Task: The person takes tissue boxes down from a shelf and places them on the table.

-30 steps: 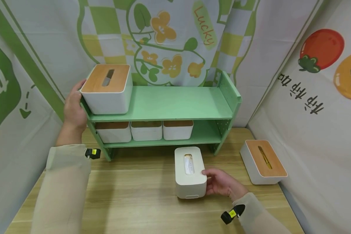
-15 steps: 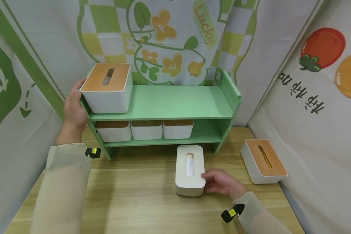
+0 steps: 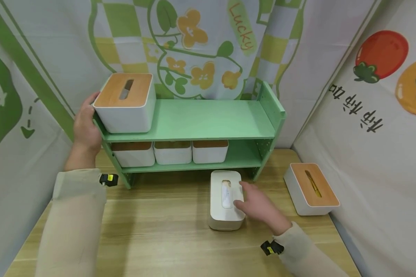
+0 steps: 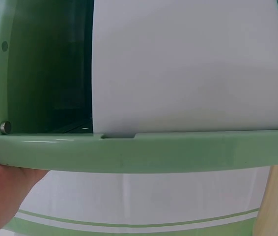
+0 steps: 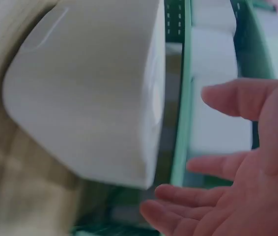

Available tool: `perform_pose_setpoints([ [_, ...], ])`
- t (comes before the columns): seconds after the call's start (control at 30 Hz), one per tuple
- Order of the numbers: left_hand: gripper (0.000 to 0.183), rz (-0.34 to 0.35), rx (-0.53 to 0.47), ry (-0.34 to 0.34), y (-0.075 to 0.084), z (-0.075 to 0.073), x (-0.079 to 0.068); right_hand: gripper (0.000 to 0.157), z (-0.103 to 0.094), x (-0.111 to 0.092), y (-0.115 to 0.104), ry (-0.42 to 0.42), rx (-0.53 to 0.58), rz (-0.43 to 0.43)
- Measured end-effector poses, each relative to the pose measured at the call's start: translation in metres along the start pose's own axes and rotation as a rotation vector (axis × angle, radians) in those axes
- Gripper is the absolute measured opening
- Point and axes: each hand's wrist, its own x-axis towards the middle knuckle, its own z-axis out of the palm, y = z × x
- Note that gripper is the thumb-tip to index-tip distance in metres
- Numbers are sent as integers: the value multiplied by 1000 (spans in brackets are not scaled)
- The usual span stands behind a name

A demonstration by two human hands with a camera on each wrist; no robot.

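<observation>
A white tissue box (image 3: 225,220) with a cream lid lies on the table in front of the shelf, a pale patterned packet showing through its slot. My right hand (image 3: 260,204) hovers at the right edge of this lid in the head view, fingers and thumb spread. In the right wrist view those fingers stand apart beside the tissue box (image 5: 85,93). At far left my left hand (image 3: 86,129) holds the side of the green shelf (image 3: 208,119), its fingertips hidden behind. The left wrist view shows part of that hand (image 4: 4,191) below the shelf's side panel (image 4: 178,152).
A white tissue box (image 3: 126,117) with a wooden lid sits on the shelf's top left. Several similar boxes (image 3: 173,154) line the lower tier, with bare board (image 3: 242,154) at their right. Another wooden-lidded box (image 3: 312,188) stands on the table (image 3: 159,234) at right, beside a printed cloth wall (image 3: 378,165).
My right hand has let go of the cream-lidded tissue box's side and risen over its lid, with fingers spread. The box has straightened slightly. My left hand stays at the shelf.
</observation>
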Motion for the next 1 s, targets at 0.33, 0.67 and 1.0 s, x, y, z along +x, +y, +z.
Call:
perform_pose_setpoints([
  [0.33, 57, 5, -2, -1, 0, -1, 0, 73, 26, -12, -49, -52, -487, -204],
  [0.67, 59, 20, 3, 2, -2, -3, 1, 64, 41, -17, -54, -78, -561, -123],
  [1.0, 59, 8, -15, 6, 1, -2, -2, 63, 19, -18, -55, -109, -554, -73],
])
